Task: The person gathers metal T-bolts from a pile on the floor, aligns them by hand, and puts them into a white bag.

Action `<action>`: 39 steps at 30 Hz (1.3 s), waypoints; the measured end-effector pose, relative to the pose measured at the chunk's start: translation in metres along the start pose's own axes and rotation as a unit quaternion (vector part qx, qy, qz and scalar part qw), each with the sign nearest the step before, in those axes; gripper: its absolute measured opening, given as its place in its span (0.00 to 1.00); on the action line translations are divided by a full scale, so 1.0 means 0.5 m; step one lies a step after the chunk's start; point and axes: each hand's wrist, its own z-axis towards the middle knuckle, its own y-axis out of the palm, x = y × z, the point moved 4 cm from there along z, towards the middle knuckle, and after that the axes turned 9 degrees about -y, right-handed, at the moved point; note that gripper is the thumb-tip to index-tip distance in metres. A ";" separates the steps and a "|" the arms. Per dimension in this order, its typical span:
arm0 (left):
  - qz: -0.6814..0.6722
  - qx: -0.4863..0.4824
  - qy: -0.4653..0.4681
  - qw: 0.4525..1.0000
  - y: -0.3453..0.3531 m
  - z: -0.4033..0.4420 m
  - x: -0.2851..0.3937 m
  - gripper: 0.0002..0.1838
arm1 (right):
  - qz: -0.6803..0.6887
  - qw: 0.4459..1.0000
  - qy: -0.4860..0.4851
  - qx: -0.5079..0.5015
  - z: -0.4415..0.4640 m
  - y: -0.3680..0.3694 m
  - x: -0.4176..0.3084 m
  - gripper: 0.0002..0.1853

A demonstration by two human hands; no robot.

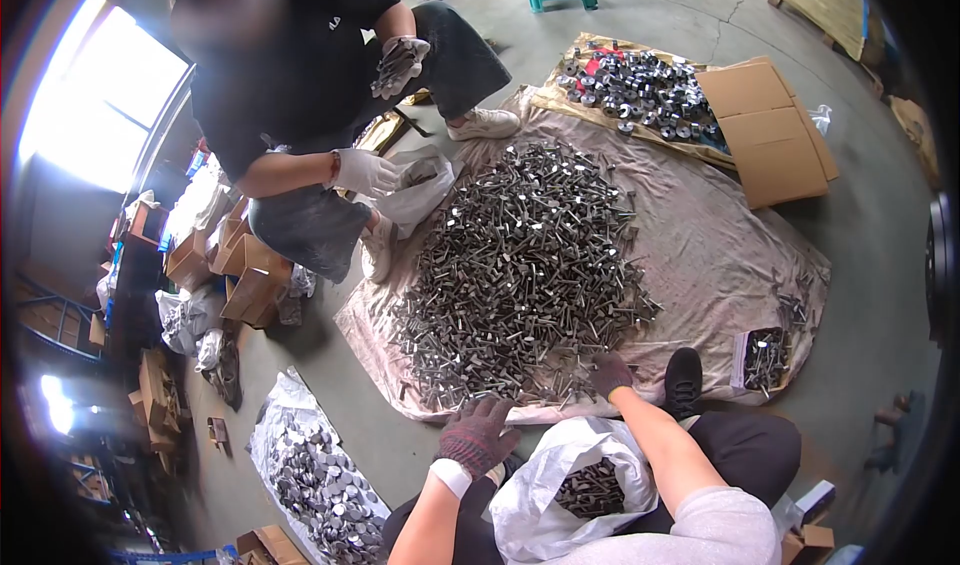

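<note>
A large pile of metal bolts covers the middle of a pinkish cloth. My left hand, in a dark reddish glove, is at the pile's lower edge with its fingers spread and nothing seen in it. My right hand, in a similar glove, reaches to the pile's lower right edge; its fingertips are too small to make out. Between my forearms, a white sack stands open in my lap, with bolts inside.
A co-worker in white gloves crouches across the pile, holding bolts above another white bag. Metal rings and cardboard lie at upper right, a small box of bolts at right, flat discs at lower left.
</note>
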 end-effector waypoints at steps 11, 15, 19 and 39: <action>-0.001 0.053 0.003 0.999 -0.046 -0.004 0.027 0.32 | 0.808 0.538 0.232 -0.062 0.114 -0.023 -0.019 0.07; -0.040 0.077 0.009 0.996 -0.069 0.013 0.040 0.32 | 0.857 0.468 0.201 -0.079 0.100 -0.099 -0.095 0.08; -0.233 0.062 0.027 0.970 -0.071 0.069 0.049 0.31 | 0.819 0.542 0.160 -0.103 0.106 -0.171 -0.150 0.05; -0.965 -0.168 0.021 0.202 -0.001 0.242 0.185 0.15 | -0.151 0.951 -0.266 0.047 -0.106 -0.530 -0.509 0.15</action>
